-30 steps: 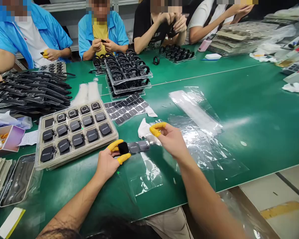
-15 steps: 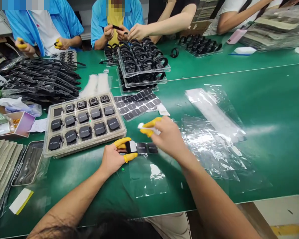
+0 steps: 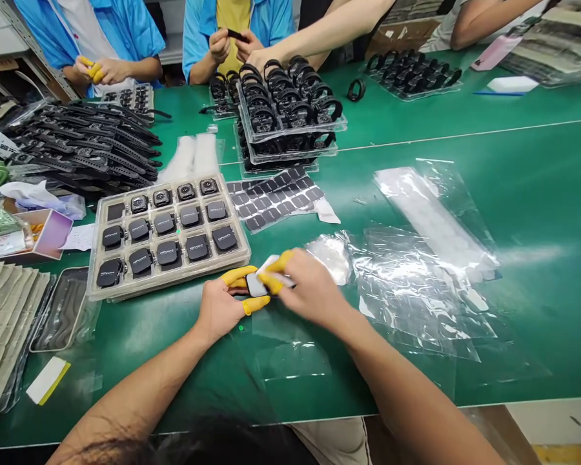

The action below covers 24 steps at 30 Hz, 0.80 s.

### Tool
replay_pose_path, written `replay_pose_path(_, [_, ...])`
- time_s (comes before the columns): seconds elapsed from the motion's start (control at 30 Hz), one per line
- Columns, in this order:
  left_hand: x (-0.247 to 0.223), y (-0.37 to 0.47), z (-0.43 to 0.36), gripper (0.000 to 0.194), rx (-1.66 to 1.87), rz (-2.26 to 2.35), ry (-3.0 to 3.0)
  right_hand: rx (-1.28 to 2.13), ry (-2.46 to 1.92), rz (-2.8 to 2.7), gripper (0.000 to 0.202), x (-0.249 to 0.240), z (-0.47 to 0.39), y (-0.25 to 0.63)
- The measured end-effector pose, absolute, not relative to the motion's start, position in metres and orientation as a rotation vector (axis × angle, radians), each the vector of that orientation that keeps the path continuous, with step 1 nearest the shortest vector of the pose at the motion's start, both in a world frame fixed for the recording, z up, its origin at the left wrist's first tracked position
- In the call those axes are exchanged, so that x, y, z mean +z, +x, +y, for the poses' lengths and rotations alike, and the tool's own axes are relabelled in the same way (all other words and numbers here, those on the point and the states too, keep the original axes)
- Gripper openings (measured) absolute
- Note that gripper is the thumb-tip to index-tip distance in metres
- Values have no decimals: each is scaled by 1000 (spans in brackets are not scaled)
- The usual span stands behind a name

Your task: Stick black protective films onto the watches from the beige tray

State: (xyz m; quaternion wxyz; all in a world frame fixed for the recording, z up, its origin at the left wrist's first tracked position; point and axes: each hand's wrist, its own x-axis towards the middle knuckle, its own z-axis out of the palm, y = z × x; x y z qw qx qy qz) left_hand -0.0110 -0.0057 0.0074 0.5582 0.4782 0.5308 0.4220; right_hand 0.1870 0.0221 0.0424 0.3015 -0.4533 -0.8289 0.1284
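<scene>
The left hand (image 3: 217,307) pinches a small dark watch case (image 3: 255,287) by its opposite edges, forefinger and thumb in yellow finger covers (image 3: 255,305), near the lower right corner of the compartment tray (image 3: 172,278). The right hand (image 3: 310,287) comes close in from the other side, its fingertips closed on a white wipe (image 3: 268,265) over the glossy face — whether it presses there, I cannot tell. The case looks light and stiff, with a face probably slippery and quick to smudge or scratch, so the side edges are the place to hold it; the wipe should be soft and give easily. Around them lie clear plastic bags (image 3: 426,310) to the right and sheets of dark labels (image 3: 281,200) beyond; farther off stand stacked trays (image 3: 295,130) of looped watches and a co-worker (image 3: 130,32) in blue sleeves.
</scene>
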Motion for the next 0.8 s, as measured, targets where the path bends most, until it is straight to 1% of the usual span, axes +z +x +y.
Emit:
replay_pose_path(0.07, [9,-11,-7,61,986,1275,1100,177,-1302,-2078,23,42,23,188])
replay_pose_path(0.1, [9,-10,-7,61,980,1275,1104,153,-1285,-2059,21,41,22,187])
replay_pose_path(0.23, [8,-11,-7,63,993,1225,1169,268,-1100,-2247,20,36,16,174])
replay_pose_path(0.3, [8,-11,-7,62,1013,1234,1156,167,-1252,-2255,23,32,19,177])
replay_pose_path(0.37, [8,-11,-8,61,1026,1269,1131,4,-1535,-2133,23,30,26,192])
replay_pose_path(0.43, [10,-10,-10,59,1040,1306,1168,-48,-1699,-2005,20,32,33,215])
replay_pose_path(0.5, [10,-10,-13,56,1078,1346,1286,156,-1626,-2025,25,39,37,233])
replay_pose_path(0.57, [11,-10,-15,50,1143,1382,1444,540,-1452,-2127,37,46,37,243])
replay_pose_path(0.6, [11,-11,-16,47,1177,1396,1516,735,-1391,-2146,40,48,37,245])
replay_pose_path(0.7, [14,-13,-17,40,1247,1417,1665,1130,-1351,-1967,33,50,37,242])
replay_pose_path(0.8, [18,-15,-14,43,1226,1390,1704,1323,-1303,-1723,31,46,39,239])
